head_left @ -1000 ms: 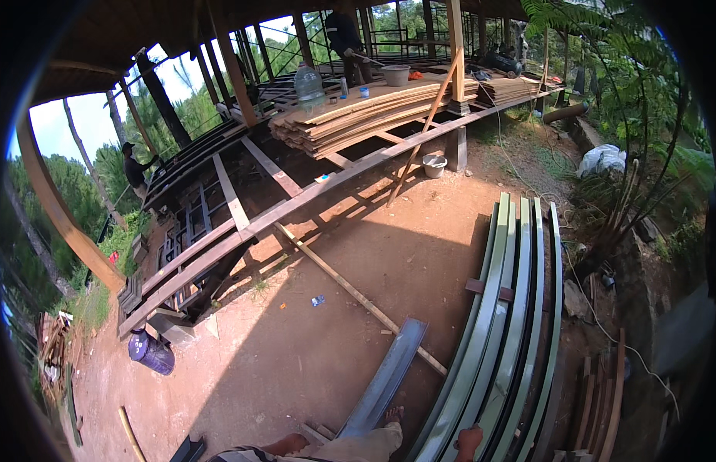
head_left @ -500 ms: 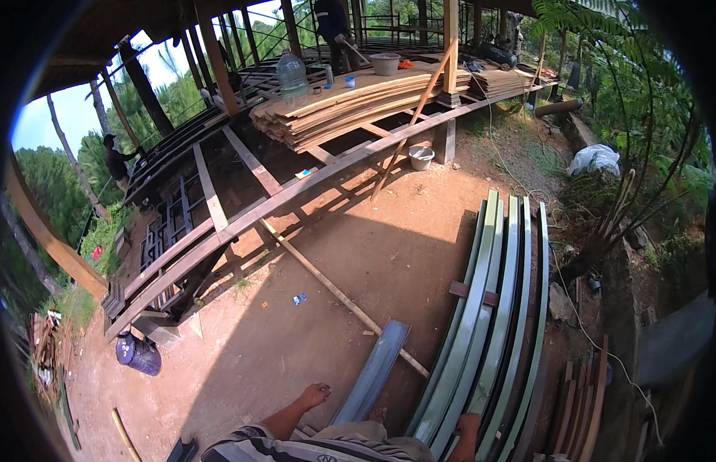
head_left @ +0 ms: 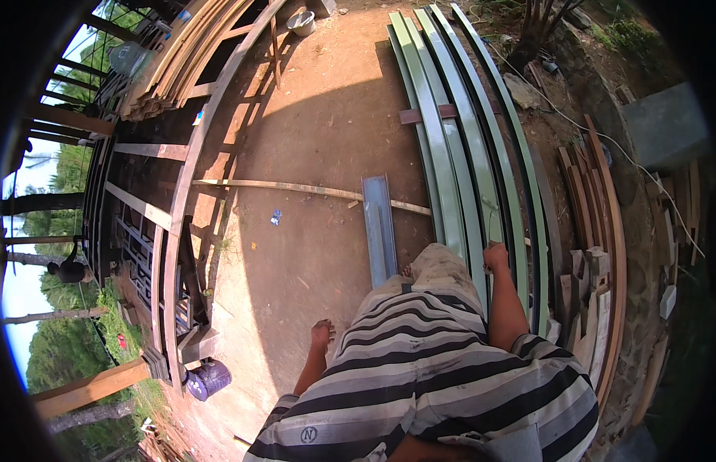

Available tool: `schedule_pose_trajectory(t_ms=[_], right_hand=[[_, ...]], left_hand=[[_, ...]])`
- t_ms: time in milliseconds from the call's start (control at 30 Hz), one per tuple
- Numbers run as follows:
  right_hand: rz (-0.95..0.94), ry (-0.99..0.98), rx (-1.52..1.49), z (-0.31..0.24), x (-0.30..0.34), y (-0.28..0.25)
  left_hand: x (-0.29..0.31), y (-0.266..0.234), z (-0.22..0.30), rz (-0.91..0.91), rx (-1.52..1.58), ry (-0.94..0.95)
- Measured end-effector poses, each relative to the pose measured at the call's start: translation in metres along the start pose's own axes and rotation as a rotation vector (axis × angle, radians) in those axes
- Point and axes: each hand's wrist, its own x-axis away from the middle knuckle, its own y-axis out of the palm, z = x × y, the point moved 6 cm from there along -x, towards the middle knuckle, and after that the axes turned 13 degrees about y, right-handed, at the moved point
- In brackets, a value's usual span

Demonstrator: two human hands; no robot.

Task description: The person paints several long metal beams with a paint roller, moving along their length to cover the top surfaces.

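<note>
I look down over my striped shirt at a red dirt floor. My left hand (head_left: 322,336) hangs beside my body with fingers loosely curled, holding nothing that I can see. My right hand (head_left: 496,255) rests on the near end of the long green metal channels (head_left: 450,154), its fingers closed at the edge of one. A shorter grey metal channel (head_left: 378,223) lies on the ground just ahead of my knee, between the two hands.
A thin wooden pole (head_left: 296,187) lies across the floor under the grey channel. A timber floor frame (head_left: 173,208) with stacked planks (head_left: 181,54) runs along the left. Scrap wood (head_left: 597,231) lies at the right, a blue bucket (head_left: 209,379) at lower left.
The view has tipped down from the horizon to the ground. My body and both arms have come into view, and my right hand has reached the green channels.
</note>
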Motion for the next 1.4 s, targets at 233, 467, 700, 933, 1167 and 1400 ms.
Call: schedule_pose_trajectory(t_ms=[233,467,700,933,1167,1400], right_hand=[[-0.083,0.021,0.100,-0.021,0.019,-0.006],[-0.123,0.133,0.161,-0.034,-0.014,-0.027],[-0.091,0.050,0.227,-0.067,-0.039,-0.035],[-0.044,0.033,0.186,0.022,0.002,-0.014],[-0.006,0.178,0.137,0.108,0.016,0.093],[-0.009,0.151,0.124,-0.042,-0.046,0.114]], left_hand=[[-0.008,0.008,0.018,-0.026,0.048,0.022],[-0.046,0.047,0.082,-0.075,-0.053,-0.012],[-0.140,0.068,0.134,-0.082,0.012,0.014],[-0.184,0.122,0.253,-0.183,-0.180,0.056],[-0.242,0.144,0.349,-0.355,-0.494,0.179],[-0.344,0.095,0.395,-0.496,-0.705,0.110]])
